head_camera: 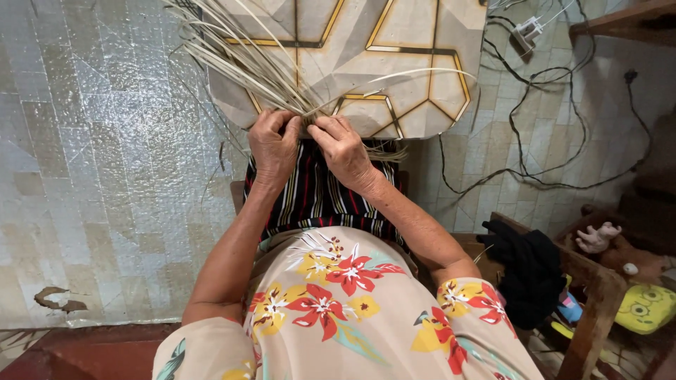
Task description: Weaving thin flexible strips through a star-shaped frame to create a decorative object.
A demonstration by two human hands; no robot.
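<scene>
My left hand (273,146) and my right hand (343,149) meet over my lap, both pinching a bunch of pale dried straw strips (243,56). The strips fan up and to the left from my fingers, and one long strip arcs off to the right. Under the hands lies a dark striped cloth (320,200) over my knees. The woven part between the fingers is hidden by my hands.
A pale mat with gold geometric lines (394,63) lies beyond my hands. Black cables (535,127) trail across the tiled floor at right. A wooden chair arm (595,295) holds a black cloth (528,271); toys (634,281) lie behind it.
</scene>
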